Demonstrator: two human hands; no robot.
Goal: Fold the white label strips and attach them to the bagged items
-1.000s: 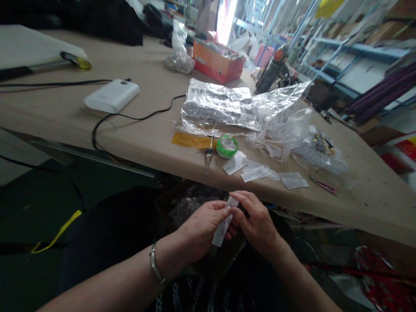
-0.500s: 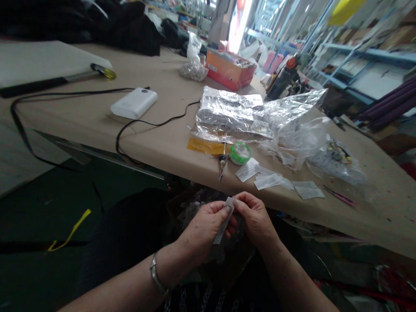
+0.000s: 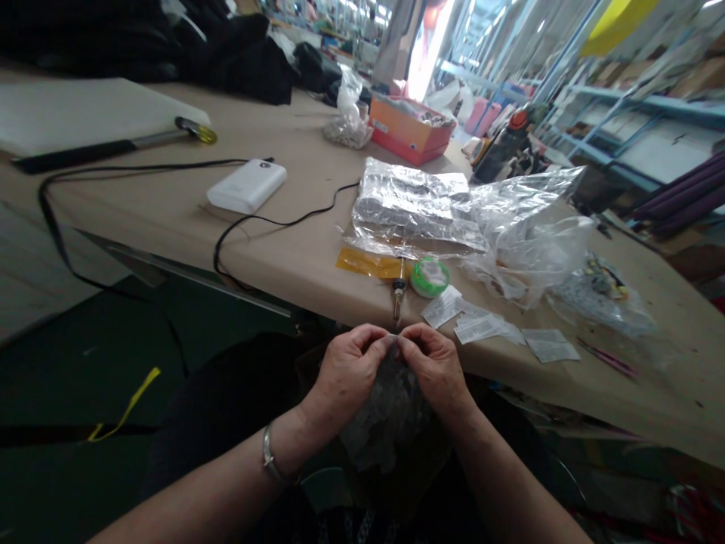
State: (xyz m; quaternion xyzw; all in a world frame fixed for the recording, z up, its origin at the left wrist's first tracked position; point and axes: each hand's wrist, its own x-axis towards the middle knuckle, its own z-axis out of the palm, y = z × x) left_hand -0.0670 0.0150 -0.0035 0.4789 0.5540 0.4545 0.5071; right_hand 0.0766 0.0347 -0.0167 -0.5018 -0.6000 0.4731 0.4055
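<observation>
My left hand [image 3: 351, 370] and my right hand [image 3: 433, 366] meet just below the table edge, thumbs and forefingers pinched together. Between their fingertips is a small printed label [image 3: 393, 339], of which only a sliver shows; the fingers cover the rest. Just beyond the fingertips, a soldering iron [image 3: 399, 291] points toward me over the table edge. Beside it sits a round green container [image 3: 429, 276] with whitish stuff inside. Several printed labels [image 3: 479, 327] lie to its right. Under my hands, at my lap, are crumpled pale scraps [image 3: 385, 423].
Behind the iron lie an amber strip [image 3: 368, 263] and shiny clear plastic packaging [image 3: 419, 204]. Pink tweezers [image 3: 609, 357] rest on the right. A white power bank [image 3: 248, 186], a black cable [image 3: 294, 223] and a hammer [image 3: 107, 151] are left. An orange box [image 3: 411, 128] stands behind.
The label strip hung down from my left fingers; now my fingertips have come together and hide most of it. My right hand has drawn level with the left. The view has shifted slightly.
</observation>
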